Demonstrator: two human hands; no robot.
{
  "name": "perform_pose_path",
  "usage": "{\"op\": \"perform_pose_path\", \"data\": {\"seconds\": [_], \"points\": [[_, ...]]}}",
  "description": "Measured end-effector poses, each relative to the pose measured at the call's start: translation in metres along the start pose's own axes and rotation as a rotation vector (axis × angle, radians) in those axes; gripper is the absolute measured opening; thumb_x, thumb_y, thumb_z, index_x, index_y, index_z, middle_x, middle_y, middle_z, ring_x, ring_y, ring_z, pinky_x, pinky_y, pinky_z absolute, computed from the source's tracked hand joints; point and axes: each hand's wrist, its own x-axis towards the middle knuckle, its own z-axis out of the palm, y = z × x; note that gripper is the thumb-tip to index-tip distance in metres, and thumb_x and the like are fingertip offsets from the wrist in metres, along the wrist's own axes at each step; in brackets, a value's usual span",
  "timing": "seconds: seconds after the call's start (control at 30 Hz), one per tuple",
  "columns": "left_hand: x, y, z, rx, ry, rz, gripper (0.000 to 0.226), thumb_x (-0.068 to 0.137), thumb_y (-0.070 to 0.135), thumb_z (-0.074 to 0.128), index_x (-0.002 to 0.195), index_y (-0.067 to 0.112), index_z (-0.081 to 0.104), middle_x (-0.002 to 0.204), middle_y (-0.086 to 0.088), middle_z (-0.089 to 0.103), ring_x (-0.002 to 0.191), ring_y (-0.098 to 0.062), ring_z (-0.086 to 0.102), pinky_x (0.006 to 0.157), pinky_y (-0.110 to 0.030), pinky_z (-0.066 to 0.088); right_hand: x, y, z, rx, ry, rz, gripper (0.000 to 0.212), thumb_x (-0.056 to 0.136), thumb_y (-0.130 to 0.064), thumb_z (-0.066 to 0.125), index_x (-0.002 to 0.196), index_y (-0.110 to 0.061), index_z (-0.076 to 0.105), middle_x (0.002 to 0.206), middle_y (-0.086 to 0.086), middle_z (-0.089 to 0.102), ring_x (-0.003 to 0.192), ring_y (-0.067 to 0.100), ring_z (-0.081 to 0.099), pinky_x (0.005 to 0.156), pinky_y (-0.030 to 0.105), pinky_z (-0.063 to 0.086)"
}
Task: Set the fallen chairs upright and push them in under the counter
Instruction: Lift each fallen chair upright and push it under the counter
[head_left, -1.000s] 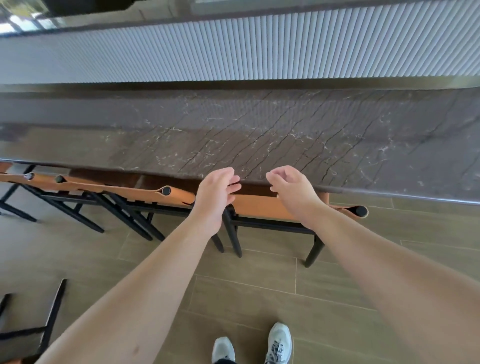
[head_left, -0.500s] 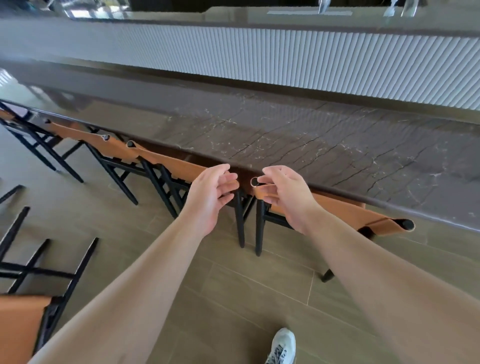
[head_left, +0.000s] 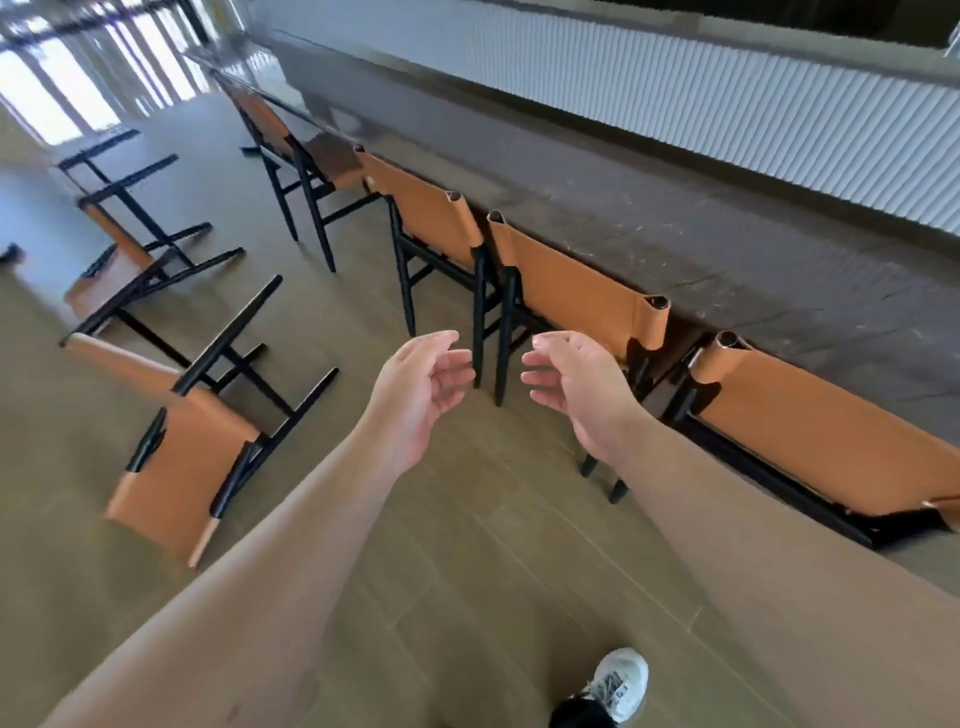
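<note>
- Your nearest fallen chair (head_left: 192, 441) lies on the floor (head_left: 467, 571) to the left of your left hand (head_left: 421, 395), well apart from it, with its black legs pointing up and toward the worktop (head_left: 675, 244) and its tan back nearest your feet.
- Its long axis runs from lower left to upper right, so the legs end is the part closest to you; your left hand is the nearer of the two.
- A second fallen chair (head_left: 124, 249) lies farther off behind the first, and beyond it more black frame shows, too blurred to sort out.
- Four upright chairs stand tucked along the worktop edge; the closest of them (head_left: 576, 291) sits just beyond your right hand (head_left: 576, 389).
- Your left hand is loosely open, fingers gently curved, holding and touching nothing.
- Your right hand is the same: relaxed, half-curved fingers, empty, palm turned toward the other.
- Judging by the layout, you'll need to turn left and reach down for the next chair.
</note>
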Motion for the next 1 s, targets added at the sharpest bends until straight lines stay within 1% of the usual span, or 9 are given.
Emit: {"op": "perform_pose_path", "data": {"seconds": [0.1,0.17,0.3,0.37,0.47,0.63,0.7,0.83,1.0], "points": [[-0.028,0.004,-0.071,-0.023,0.055,0.018,0.043,0.075,0.041,0.066,0.113,0.022,0.067,0.105,-0.002,0.075,0.094,-0.016,0.073,0.077,-0.031,0.049,-0.022,0.008,0.060,0.006,-0.076,0.006,0.013,0.091,-0.028,0.057,0.099,-0.023,0.066,0.097,-0.002,0.071,0.078,0.008,0.069,0.078,0.030,0.058],[-0.047,0.006,-0.120,-0.038,0.105,0.043,0.039,0.077,0.041,0.065,0.111,0.023,0.068,0.104,-0.001,0.075,0.092,-0.014,0.072,0.076,-0.031,0.049,-0.037,0.013,0.104,-0.005,-0.140,0.003,0.013,0.090,-0.027,0.058,0.099,-0.022,0.066,0.095,-0.002,0.071,0.078,0.009,0.069,0.081,0.034,0.057],[-0.090,0.005,-0.203,-0.070,0.216,0.093,0.024,0.079,0.040,0.065,0.099,0.031,0.074,0.103,0.002,0.075,0.091,-0.013,0.072,0.076,-0.031,0.052,-0.067,0.021,0.185,-0.045,-0.263,0.000,0.012,0.091,-0.025,0.059,0.100,-0.020,0.065,0.095,-0.001,0.070,0.078,0.010,0.068,0.084,0.036,0.056],[-0.109,0.004,-0.241,-0.095,0.270,0.109,0.024,0.078,0.040,0.065,0.099,0.031,0.074,0.100,0.004,0.075,0.089,-0.012,0.072,0.076,-0.031,0.052,-0.082,0.025,0.223,-0.065,-0.320,0.002,0.011,0.092,-0.023,0.058,0.100,-0.020,0.065,0.094,0.000,0.069,0.077,0.010,0.068,0.084,0.036,0.056],[-0.134,0.002,-0.286,-0.147,0.358,0.123,0.026,0.079,0.037,0.064,0.102,0.028,0.071,0.097,0.004,0.073,0.086,-0.012,0.070,0.076,-0.031,0.050,-0.102,0.030,0.271,-0.112,-0.412,0.003,0.010,0.093,-0.021,0.057,0.100,-0.020,0.064,0.097,0.001,0.069,0.082,0.013,0.068,0.085,0.037,0.056],[-0.164,-0.009,-0.339,-0.236,0.452,0.145,0.028,0.082,0.030,0.062,0.109,0.023,0.067,0.092,0.006,0.073,0.083,-0.011,0.068,0.079,-0.030,0.052,-0.120,0.039,0.326,-0.165,-0.547,0.014,0.012,0.093,-0.020,0.058,0.103,-0.018,0.063,0.099,0.003,0.067,0.086,0.015,0.066,0.086,0.036,0.056],[-0.169,-0.013,-0.354,-0.268,0.489,0.154,0.022,0.087,0.026,0.060,0.107,0.024,0.067,0.090,0.006,0.072,0.079,-0.010,0.068,0.079,-0.031,0.050,-0.120,0.044,0.345,-0.170,-0.577,0.034,0.010,0.094,-0.020,0.058,0.102,-0.018,0.063,0.099,0.003,0.067,0.086,0.016,0.066,0.085,0.036,0.056],[-0.166,-0.018,-0.383,-0.296,0.562,0.156,0.021,0.088,0.024,0.058,0.107,0.022,0.068,0.090,0.004,0.070,0.080,-0.013,0.065,0.085,-0.036,0.049,-0.109,0.055,0.380,-0.184,-0.634,0.073,0.011,0.093,-0.022,0.059,0.103,-0.019,0.063,0.097,0.000,0.069,0.087,0.015,0.067,0.083,0.033,0.056],[-0.141,-0.010,-0.421,-0.294,0.646,0.120,0.022,0.083,0.028,0.059,0.101,0.027,0.071,0.088,0.007,0.072,0.077,-0.008,0.069,0.075,-0.032,0.049,-0.080,0.064,0.429,-0.206,-0.683,0.111,0.012,0.092,-0.021,0.059,0.102,-0.021,0.065,0.099,0.000,0.070,0.091,0.017,0.069,0.084,0.034,0.056]]}}
